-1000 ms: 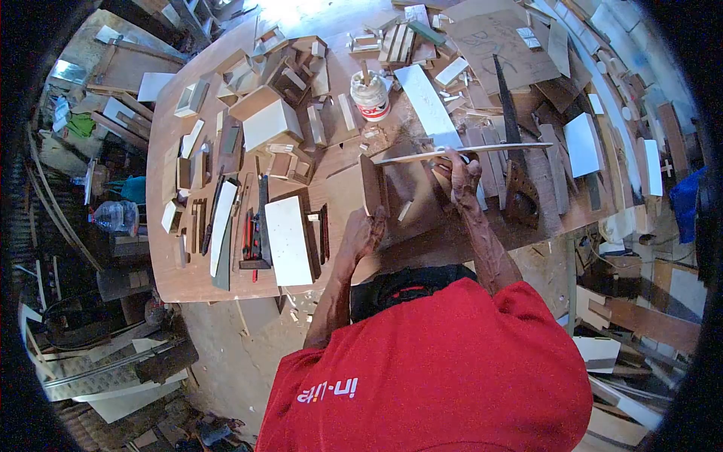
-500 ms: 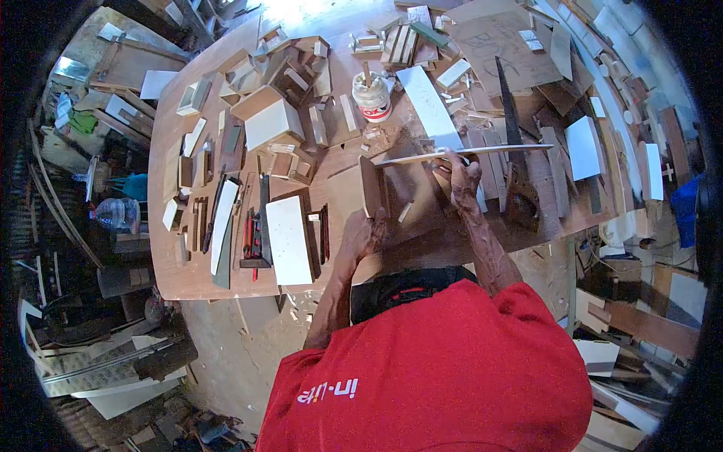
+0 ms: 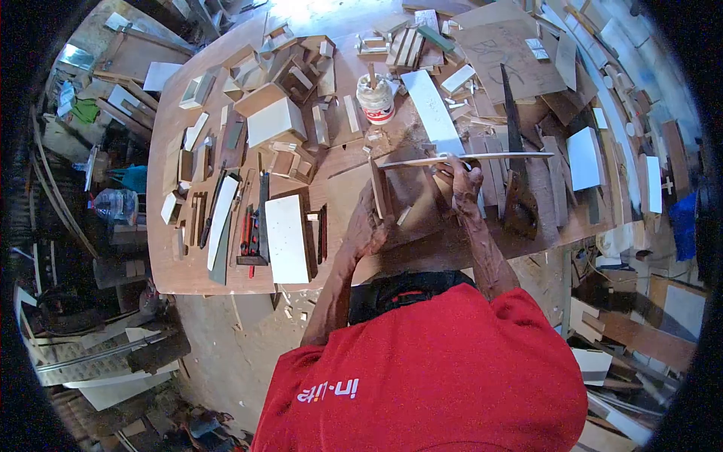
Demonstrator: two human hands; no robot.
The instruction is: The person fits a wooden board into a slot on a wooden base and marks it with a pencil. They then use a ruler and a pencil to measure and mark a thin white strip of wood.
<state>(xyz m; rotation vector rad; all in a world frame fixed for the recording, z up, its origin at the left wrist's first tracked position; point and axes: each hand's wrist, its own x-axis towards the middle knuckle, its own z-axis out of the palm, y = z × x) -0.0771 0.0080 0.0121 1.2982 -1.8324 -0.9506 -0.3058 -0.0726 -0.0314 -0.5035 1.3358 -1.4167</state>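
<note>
My left hand (image 3: pixel 369 224) is closed around a small brown wooden panel (image 3: pixel 379 187), which stands on edge. In my right hand (image 3: pixel 464 181) is a long thin wooden board (image 3: pixel 501 156), gripped near its middle and seen almost edge-on. The board's left end meets the top of the panel, the two forming a corner. Below them lies a flat brown sheet (image 3: pixel 350 197) on the workbench. Just right of my right hand, a handsaw (image 3: pixel 520 203) lies with its dark blade pointing away.
An open glue tub (image 3: pixel 376 105) with a stick in it stands beyond my hands. A white board (image 3: pixel 433 113) lies beside it. Small wooden boxes (image 3: pixel 275 120) crowd the left of the workbench (image 3: pixel 181 264); pliers (image 3: pixel 247 230) and another white board (image 3: pixel 288 241) lie nearer.
My left hand has shifted slightly away from me along the panel, which now shows more edge-on. My right hand keeps its grip on the board, moved very little.
</note>
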